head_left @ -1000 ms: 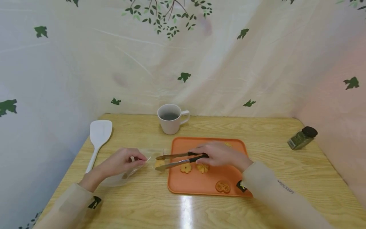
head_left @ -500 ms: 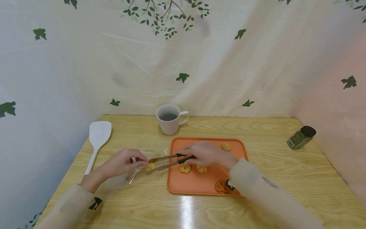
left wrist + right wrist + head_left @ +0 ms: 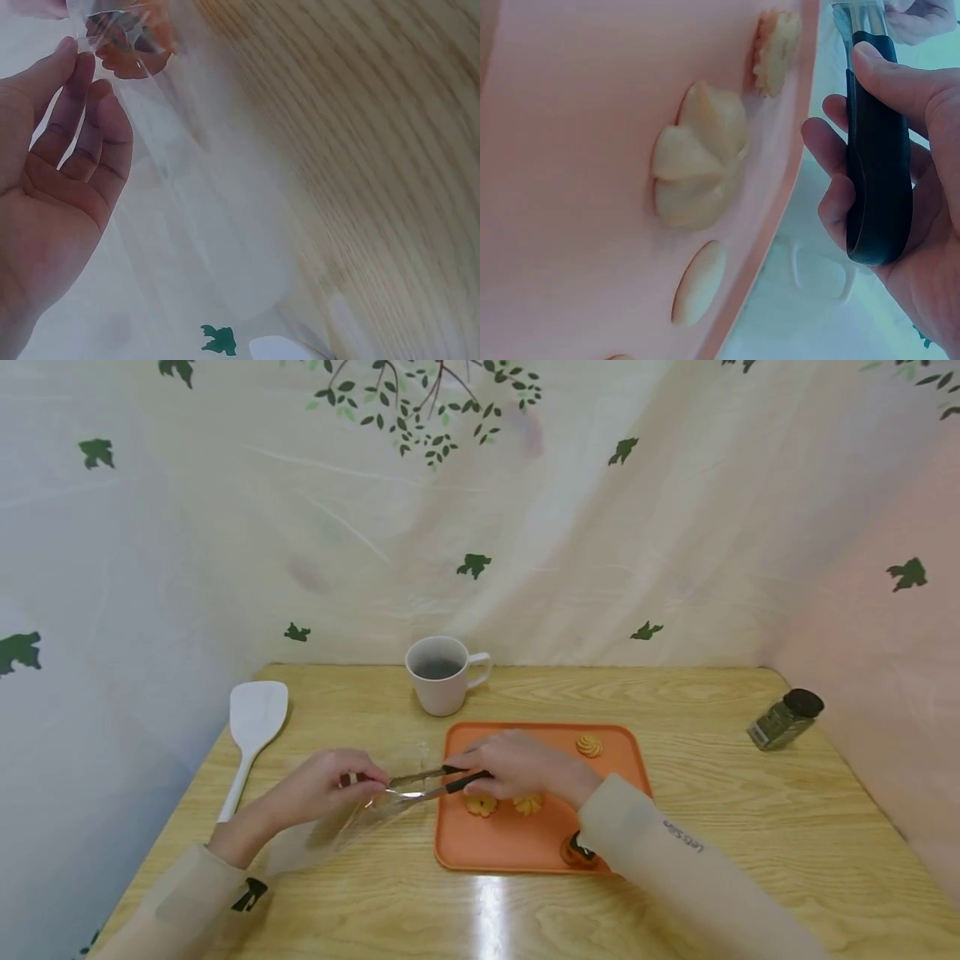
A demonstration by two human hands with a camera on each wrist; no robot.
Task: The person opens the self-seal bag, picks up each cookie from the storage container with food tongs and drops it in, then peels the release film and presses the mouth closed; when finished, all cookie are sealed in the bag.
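Observation:
My left hand pinches the mouth edge of a clear plastic bag, which lies towards the table's left side. In my right hand are metal tongs with black handles, held over the orange tray. Their tips reach into the bag's mouth. A scalloped cookie shows through the plastic in the left wrist view, by the tong tips; I cannot tell whether the tongs still grip it. On the tray lie a flower-shaped cookie, a ridged cookie and a swirled cookie.
A brown pretzel-shaped cookie sits at the tray's near edge, partly behind the right wrist. Behind the tray stands a white mug with dark liquid. A white spatula lies far left, a black-capped spice jar far right.
My right hand has moved left with the tongs, carrying a cookie into the bag's mouth. The left hand has kept its pinch on the bag, and the swirled cookie has come into fuller view.

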